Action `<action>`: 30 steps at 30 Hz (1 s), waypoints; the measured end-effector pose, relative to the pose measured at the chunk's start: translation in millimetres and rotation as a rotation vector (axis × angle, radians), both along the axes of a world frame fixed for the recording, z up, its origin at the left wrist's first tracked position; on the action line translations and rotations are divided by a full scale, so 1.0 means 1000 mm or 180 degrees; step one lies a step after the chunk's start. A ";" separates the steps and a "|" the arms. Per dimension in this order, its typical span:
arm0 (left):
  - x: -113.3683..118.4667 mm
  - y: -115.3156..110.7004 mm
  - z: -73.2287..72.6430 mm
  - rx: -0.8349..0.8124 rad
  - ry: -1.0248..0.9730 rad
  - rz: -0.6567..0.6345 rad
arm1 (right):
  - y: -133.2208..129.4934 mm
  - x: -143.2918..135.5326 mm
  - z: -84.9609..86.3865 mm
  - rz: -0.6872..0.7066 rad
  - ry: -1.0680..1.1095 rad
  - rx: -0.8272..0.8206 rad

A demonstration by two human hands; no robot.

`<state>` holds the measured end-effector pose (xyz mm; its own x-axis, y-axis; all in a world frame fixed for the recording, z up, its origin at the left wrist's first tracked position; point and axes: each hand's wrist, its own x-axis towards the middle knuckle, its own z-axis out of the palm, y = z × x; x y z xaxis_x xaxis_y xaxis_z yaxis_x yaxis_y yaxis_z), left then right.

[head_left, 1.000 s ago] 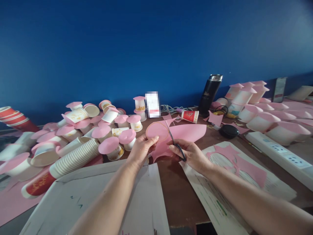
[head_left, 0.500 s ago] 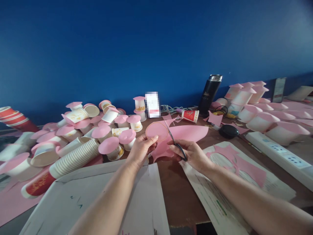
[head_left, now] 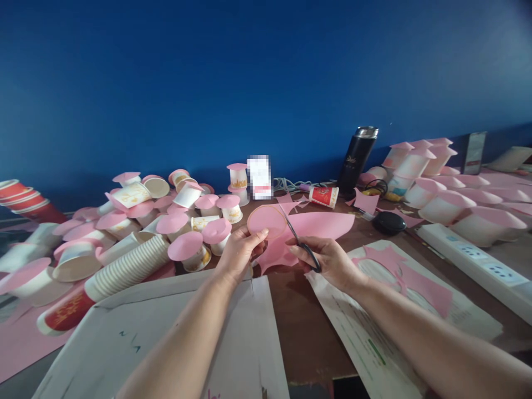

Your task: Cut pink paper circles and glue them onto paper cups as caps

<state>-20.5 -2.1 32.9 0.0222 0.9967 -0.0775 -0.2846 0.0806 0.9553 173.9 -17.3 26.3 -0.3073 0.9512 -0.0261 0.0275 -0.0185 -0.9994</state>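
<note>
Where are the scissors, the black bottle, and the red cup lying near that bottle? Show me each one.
Scissors [head_left: 292,228]: head view, on the blades.
Black bottle [head_left: 356,162]: head view, middle of the dark body.
Red cup [head_left: 322,197]: head view, on the printed side wall.

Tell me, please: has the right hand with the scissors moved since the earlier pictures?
Yes, slightly: the right hand has shifted to the right, toward the white power strip, which keeps its place.

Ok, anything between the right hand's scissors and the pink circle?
Nothing visible: the right hand holds the scissors alongside the pink circle; the left hand pinches its near edge, clear of them.
</note>
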 end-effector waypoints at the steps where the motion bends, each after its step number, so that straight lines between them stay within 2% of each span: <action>1: 0.000 0.000 0.000 -0.0011 0.0002 0.0015 | 0.000 0.000 0.000 -0.0011 0.0003 0.0002; 23: -0.003 0.001 -0.002 0.0030 0.0148 0.0056 | 0.001 0.002 0.001 -0.0040 -0.0124 0.0065; 30: -0.002 0.001 -0.001 -0.0160 0.0144 0.0209 | 0.000 0.001 0.003 -0.0074 -0.0137 0.0067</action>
<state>-22.9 -1.6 31.9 -0.0478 0.9908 -0.1269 -0.2473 0.1113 0.9625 175.2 -17.5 28.9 -0.2841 0.9586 -0.0186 0.0702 0.0015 -0.9975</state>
